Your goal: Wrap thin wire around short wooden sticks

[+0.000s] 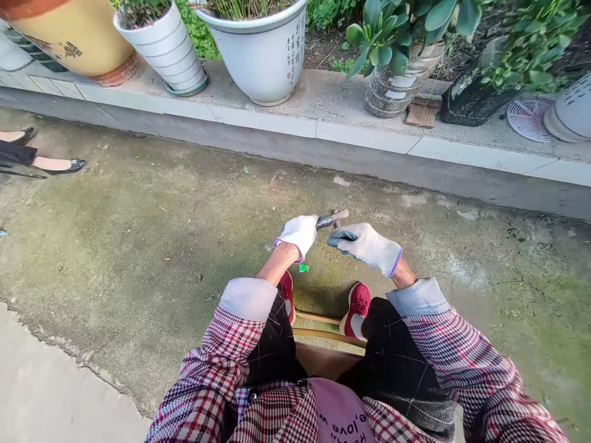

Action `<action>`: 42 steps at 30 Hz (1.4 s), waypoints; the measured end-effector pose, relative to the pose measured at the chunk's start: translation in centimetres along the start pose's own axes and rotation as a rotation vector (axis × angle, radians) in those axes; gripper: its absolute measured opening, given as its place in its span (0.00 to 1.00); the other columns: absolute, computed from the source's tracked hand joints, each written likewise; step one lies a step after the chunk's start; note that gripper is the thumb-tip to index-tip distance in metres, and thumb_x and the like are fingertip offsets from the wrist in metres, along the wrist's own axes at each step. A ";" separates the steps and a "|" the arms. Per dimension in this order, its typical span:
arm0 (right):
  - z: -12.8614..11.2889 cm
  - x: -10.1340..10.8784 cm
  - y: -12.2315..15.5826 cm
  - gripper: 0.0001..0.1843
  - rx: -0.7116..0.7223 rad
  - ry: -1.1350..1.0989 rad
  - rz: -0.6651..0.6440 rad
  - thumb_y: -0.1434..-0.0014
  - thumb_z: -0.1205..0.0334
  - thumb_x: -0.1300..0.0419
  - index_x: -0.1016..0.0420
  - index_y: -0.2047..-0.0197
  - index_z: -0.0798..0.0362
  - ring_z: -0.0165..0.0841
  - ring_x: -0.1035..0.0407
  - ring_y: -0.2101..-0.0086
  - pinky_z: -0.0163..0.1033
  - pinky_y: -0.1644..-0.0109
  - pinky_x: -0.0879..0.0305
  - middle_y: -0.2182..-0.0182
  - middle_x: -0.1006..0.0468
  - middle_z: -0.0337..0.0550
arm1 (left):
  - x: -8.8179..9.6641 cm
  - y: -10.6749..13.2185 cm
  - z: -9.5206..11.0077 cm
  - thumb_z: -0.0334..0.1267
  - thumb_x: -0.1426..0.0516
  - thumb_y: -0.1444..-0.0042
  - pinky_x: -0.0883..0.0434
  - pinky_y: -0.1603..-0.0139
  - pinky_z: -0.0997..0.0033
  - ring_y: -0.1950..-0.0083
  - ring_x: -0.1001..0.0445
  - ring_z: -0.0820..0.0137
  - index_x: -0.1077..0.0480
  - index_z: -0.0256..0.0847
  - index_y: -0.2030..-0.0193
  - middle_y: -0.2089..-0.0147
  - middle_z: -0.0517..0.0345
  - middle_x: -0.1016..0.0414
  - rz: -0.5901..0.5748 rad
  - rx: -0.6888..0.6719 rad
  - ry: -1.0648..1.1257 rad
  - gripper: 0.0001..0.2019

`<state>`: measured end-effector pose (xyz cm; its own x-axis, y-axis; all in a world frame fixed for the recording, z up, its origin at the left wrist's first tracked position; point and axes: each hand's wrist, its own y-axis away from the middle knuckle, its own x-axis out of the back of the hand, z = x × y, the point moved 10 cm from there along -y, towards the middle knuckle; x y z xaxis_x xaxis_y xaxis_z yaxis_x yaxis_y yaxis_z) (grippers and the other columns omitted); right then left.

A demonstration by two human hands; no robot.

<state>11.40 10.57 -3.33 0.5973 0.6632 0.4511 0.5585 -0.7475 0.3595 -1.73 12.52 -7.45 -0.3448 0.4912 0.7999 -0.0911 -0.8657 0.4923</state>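
Observation:
My left hand (299,234), in a white knit glove with a purple cuff, is wrapped round a short tool (327,221). A dark, ribbed-looking shaft and a pale, brownish end stick out of the fist to the right; its exact kind is unclear. Just right of that end is my right hand (364,245), in a matching glove with dark-coated fingers. Its fingers are curled together, and whatever they may hold is hidden. Both hands are above the concrete ground, in front of my red shoes (359,299). A small green scrap (303,268) lies below my left hand.
I sit on a low wooden seat (323,335). Ahead runs a tiled ledge (295,123) with a white pot (258,55), other potted plants and a brush-like block (423,111). Another person's foot (64,165) in a black shoe is at the far left.

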 end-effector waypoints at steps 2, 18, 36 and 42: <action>1.1 2.2 0.0 0.12 0.001 0.019 0.104 0.44 0.57 0.41 0.17 0.66 0.53 0.31 0.33 0.75 0.37 0.69 0.38 0.75 0.23 0.40 | -1.1 0.3 0.7 0.34 0.48 0.39 0.31 0.59 0.66 0.54 0.20 0.56 0.22 0.41 0.48 0.55 0.40 0.18 -0.098 -0.035 -0.146 0.17; -0.2 -1.4 -1.1 0.13 0.100 0.154 0.050 0.39 0.58 0.43 0.18 0.65 0.52 0.31 0.30 0.72 0.37 0.64 0.37 0.72 0.20 0.40 | 1.0 -0.8 -1.3 0.38 0.46 0.38 0.33 0.66 0.73 0.64 0.24 0.68 0.25 0.39 0.48 0.58 0.48 0.19 0.075 -0.050 0.167 0.15; 1.6 0.3 -1.5 0.13 0.028 0.114 0.107 0.40 0.57 0.43 0.19 0.65 0.52 0.29 0.35 0.76 0.36 0.68 0.40 0.75 0.24 0.38 | 0.8 -0.7 -1.2 0.38 0.44 0.40 0.34 0.73 0.75 0.72 0.29 0.72 0.24 0.38 0.52 0.68 0.55 0.24 0.075 -0.026 0.561 0.12; 1.9 1.6 -0.8 0.11 0.062 0.183 0.136 0.42 0.59 0.42 0.18 0.66 0.51 0.32 0.30 0.71 0.38 0.64 0.38 0.72 0.20 0.40 | -4.0 -0.2 1.2 0.31 0.43 0.45 0.29 0.60 0.64 0.59 0.19 0.55 0.20 0.38 0.59 0.62 0.41 0.18 -0.161 -0.099 -0.054 0.11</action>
<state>13.00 12.28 -4.41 0.5580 0.5345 0.6348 0.5177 -0.8221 0.2371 0.82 10.89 -10.32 -0.2679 0.6264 0.7321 -0.2338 -0.7794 0.5813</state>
